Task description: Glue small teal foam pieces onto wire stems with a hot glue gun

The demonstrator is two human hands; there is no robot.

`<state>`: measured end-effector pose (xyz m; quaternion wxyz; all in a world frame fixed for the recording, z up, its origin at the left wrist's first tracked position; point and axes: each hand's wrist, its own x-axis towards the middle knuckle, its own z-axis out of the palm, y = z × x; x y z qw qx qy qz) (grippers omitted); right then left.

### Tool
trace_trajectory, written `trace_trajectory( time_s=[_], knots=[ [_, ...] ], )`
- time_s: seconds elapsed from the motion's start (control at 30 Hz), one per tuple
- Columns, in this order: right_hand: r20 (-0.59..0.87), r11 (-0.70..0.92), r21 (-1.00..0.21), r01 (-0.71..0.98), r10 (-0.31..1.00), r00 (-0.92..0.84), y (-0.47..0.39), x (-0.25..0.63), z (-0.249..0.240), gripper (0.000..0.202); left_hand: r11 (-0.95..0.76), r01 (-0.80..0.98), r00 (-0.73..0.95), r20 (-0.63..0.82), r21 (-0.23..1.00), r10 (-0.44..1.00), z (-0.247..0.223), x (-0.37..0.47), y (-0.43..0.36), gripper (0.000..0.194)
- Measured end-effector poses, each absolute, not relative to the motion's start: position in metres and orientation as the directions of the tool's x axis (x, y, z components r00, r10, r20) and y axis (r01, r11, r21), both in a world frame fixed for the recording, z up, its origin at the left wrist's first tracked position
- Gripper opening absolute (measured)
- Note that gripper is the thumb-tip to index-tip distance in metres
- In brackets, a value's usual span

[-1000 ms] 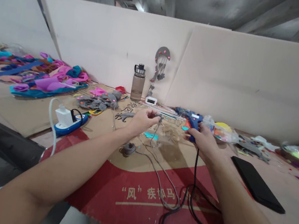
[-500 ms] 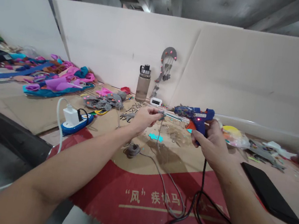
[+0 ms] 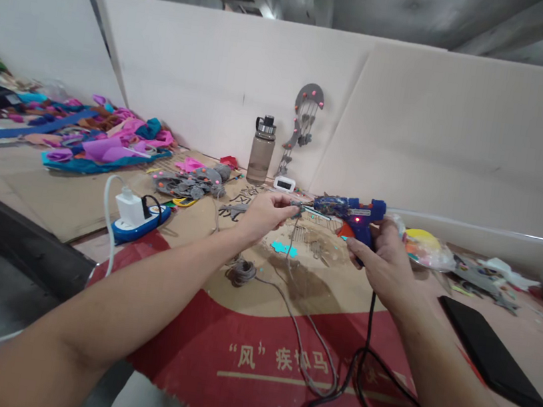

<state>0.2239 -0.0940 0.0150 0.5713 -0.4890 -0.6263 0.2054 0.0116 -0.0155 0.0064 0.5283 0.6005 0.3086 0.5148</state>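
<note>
My right hand point(image 3: 385, 256) is wrapped round the grip of a blue hot glue gun point(image 3: 364, 213), its red light lit and nozzle pointing left. My left hand point(image 3: 270, 215) pinches a small grey felt piece point(image 3: 297, 208), and the nozzle is at or very close to it. From that piece a grey cord point(image 3: 289, 253) hangs down and loops over the cardboard point(image 3: 219, 287). A wound bundle of grey cord point(image 3: 242, 271) lies below my left wrist. Under the hands is a bright cyan piece point(image 3: 284, 249).
A water bottle point(image 3: 261, 151) and small white digital clock point(image 3: 284, 184) stand at the back. Left are a blue power strip point(image 3: 140, 225), grey felt pieces point(image 3: 186, 181) and colourful scraps point(image 3: 113, 141). A black phone point(image 3: 492, 356) and the gun's black cable point(image 3: 368, 332) are right.
The glue gun has moved slightly left and my left hand slightly right, so the nozzle now meets or nearly meets the grey felt piece. Both hands keep their holds.
</note>
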Motion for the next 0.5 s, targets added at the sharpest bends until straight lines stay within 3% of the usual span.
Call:
trace_trajectory(
  time_s=[0.5],
  knots=[
    [0.517,0.435,-0.803,0.407,0.848,0.115,-0.0908,0.2268,0.0124,0.041,-0.23,-0.217,0.308,0.29,0.949,0.906,0.0108,0.0104,-0.0192,0.008]
  ],
)
